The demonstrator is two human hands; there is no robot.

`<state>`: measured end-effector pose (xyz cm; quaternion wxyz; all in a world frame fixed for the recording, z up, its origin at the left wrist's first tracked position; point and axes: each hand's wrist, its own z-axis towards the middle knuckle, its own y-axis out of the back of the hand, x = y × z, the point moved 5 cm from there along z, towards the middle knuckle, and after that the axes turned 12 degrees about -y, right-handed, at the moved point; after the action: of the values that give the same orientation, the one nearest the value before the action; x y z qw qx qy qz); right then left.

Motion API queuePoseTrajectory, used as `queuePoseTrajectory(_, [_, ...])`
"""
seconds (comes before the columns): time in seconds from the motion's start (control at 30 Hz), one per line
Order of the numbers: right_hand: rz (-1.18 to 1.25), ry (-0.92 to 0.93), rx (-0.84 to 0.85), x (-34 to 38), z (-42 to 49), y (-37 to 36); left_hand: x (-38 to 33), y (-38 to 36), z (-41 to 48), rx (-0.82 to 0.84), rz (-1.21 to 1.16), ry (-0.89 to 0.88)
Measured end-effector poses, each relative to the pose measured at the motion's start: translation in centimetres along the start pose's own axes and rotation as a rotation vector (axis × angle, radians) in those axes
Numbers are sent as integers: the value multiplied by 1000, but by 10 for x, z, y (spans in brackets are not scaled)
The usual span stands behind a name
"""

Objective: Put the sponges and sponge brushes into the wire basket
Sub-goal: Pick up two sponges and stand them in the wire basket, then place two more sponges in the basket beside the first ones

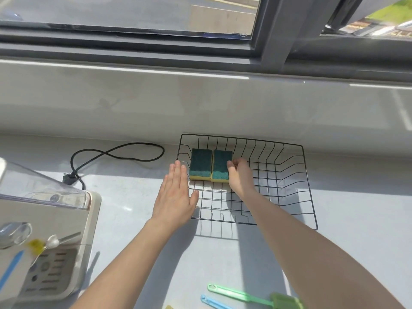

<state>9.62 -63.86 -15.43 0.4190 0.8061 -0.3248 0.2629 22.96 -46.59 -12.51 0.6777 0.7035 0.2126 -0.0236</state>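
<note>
Two green-topped yellow sponges lie flat, side by side and touching, in the black wire basket (287,181): the right sponge (220,165) against the right-hand fingers (233,167), the left sponge (200,164) just beyond the left-hand fingers (178,169). A green sponge brush (256,297) and a blue sponge brush (214,303) lie on the tabletop, well behind both.

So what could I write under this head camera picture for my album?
Right hand places a second green sponge in the wire basket.

Green-topped yellow sponges (209,165), black basket (308,186), green (252,297) and apparently blue brushes (214,303).
</note>
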Motion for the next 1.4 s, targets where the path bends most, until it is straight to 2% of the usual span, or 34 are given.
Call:
queuePoseTrajectory(0.2, [-4,51,-61,0,-31,21,-4,21,-20,-65,-77,-3])
queuePoseTrajectory(0.33, [-40,136,-97,-6,-81,38,-5,39,-66,-113,-114,18])
queuePoseTrajectory(0.5, [-110,271,-100,-30,-168,45,-10,35,-147,-66,-169,31])
queuePoseTrajectory(0.63, [-126,238,-77,-79,-231,38,-13,19,-209,-3,-223,26])
queuePoseTrajectory(0.87, [-403,213,-14,-157,-310,11,-20,-21,-283,160,-239,43])
queuePoseTrajectory(1.0, [-707,265,37,-177,-336,-2,-16,-36,-301,224,-193,73])
queuePoseTrajectory(1.17, [-1004,279,-62,-190,-346,-12,-8,-45,-309,225,-263,126])
queuePoseTrajectory(1.4, [-1134,230,-184,-184,-344,-20,-3,-51,-310,200,-361,187])
